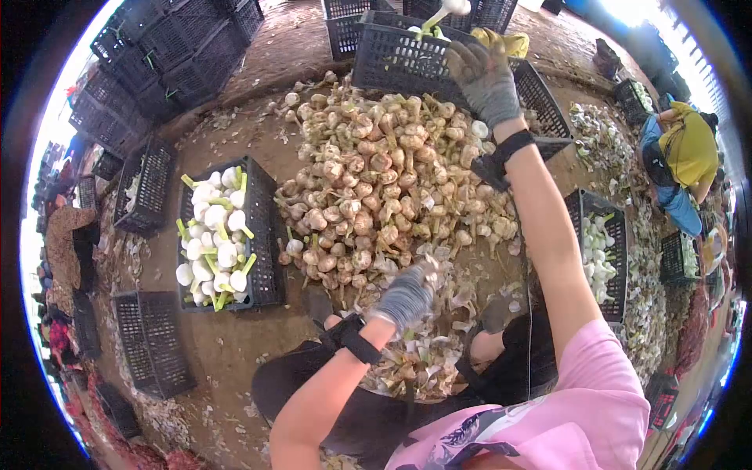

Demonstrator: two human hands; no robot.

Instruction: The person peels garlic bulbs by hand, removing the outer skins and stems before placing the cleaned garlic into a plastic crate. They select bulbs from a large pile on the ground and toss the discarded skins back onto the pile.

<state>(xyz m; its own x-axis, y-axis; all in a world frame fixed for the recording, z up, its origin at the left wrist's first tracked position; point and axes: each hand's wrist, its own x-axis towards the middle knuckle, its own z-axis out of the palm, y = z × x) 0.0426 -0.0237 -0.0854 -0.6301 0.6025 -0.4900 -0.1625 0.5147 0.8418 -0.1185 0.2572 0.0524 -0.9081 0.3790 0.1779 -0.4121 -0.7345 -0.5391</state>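
My right hand (486, 82), in a grey glove, is raised with fingers spread beside a black crate (399, 59) at the top. A peeled white garlic bulb (454, 6) with a green stem shows above this crate, apart from my fingers. My left hand (406, 298), also gloved, is low at the near edge of a large heap of unpeeled garlic (384, 172). Its fingertips are blurred, and whether they hold anything is not clear. Loose peels (423, 352) lie between my legs below it.
A black crate of white garlic (268, 235) stands left of the heap, another (615, 266) at right. An empty crate (153, 345) lies lower left. Stacked crates (168, 63) are upper left. A person in yellow (689, 145) bends at right; another person (66, 243) is far left.
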